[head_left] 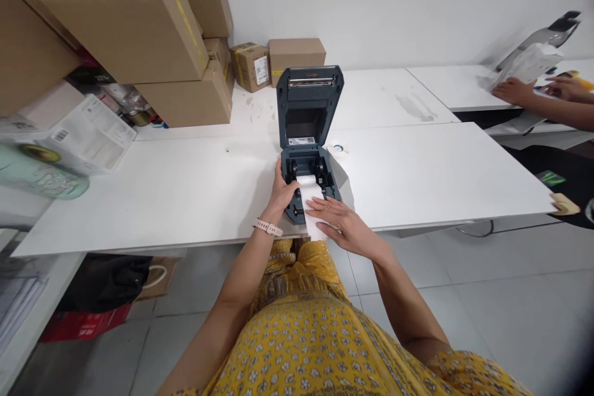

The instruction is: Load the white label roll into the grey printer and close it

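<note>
A dark blue-grey label printer (288, 201) stands at the table's front edge with its lid (309, 102) raised. Inside, a white label strip (312, 198) runs from a roll toward me and hangs over the front. My left hand (279, 190) is closed on the printer's left side, fingers along the outer wall and thumb reaching in beside the roll. Over the strip lies my right hand (341, 223), its fingers stretched out flat and touching the paper. The inside of the printer beneath my hands is partly hidden.
Stacked cardboard boxes (185, 93) stand at the back left, near a mint-green bottle (44, 173). Behind the printer are two small boxes, one a brown carton (297, 52). At right, another person's hands (513, 91) work at a neighbouring table, holding a white package (529, 65).
</note>
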Demonstrator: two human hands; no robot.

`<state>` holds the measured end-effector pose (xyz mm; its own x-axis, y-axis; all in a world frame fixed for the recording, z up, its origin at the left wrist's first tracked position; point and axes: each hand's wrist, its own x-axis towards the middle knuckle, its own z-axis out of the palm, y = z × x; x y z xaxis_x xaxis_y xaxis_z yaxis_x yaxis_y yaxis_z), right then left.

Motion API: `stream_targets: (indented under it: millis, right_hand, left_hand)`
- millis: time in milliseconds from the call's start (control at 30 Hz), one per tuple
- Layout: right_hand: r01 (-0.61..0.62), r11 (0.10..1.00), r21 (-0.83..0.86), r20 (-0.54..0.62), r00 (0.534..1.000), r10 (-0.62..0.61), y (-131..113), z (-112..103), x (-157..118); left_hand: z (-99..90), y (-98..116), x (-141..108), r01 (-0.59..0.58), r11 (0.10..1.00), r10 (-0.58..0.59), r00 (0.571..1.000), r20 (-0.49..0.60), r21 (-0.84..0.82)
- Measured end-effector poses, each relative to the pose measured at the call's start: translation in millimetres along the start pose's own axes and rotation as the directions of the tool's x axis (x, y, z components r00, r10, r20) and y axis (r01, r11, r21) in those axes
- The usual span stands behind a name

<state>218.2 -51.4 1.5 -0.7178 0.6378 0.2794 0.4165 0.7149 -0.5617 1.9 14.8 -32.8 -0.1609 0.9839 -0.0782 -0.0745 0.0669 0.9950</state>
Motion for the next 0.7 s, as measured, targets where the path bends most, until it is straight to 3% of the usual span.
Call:
stream_targets:
  millis: [167,333,400,433,467,567,633,700]
  right_hand:
    - [-0.015,1.0,0.0,0.015,1.0,0.015,-1.8,1.5,-1.3]
    - [-0.03,0.993,0.117,0.054,0.998,0.024,-5.9,-11.9,-1.7]
    - [-0.032,0.977,0.211,-0.018,0.999,0.037,-6.8,-28.9,5.7]
    - [-0.029,0.971,0.236,-0.108,0.993,0.056,-6.2,-39.6,13.3]
    - [-0.026,0.971,0.238,-0.225,0.971,0.081,-4.2,-51.3,24.2]
    - [-0.043,0.994,0.101,-0.556,0.826,0.092,12.5,-87.2,76.4]
    - [-0.036,0.999,0.024,-0.609,0.792,0.043,32.2,-108.8,122.2]
    - [-0.018,1.0,0.022,-0.594,0.804,0.028,53.5,-126.4,166.4]
  left_hand:
    - [1.2,5.0,-12.7,-0.007,0.999,0.008,1.0,-0.023,0.049]
    - [0.8,-1.1,-65.0,0.025,0.995,-0.022,0.999,-0.026,0.097]
    - [0.7,-4.9,-85.0,0.034,0.998,-0.035,0.999,0.012,0.049]
    - [0.7,-6.1,-92.4,0.037,0.999,-0.038,0.999,0.025,0.031]
    - [0.8,-6.7,-97.8,0.04,0.999,-0.041,0.999,0.036,0.016]
    - [1.2,-6.1,-103.3,0.051,0.999,-0.051,0.998,0.042,-0.002]
    - [1.3,-5.4,-102.0,0.062,0.998,-0.061,0.998,0.033,-0.007]
    - [1.0,-5.6,-101.0,0.068,0.998,-0.067,0.997,0.027,-0.02]
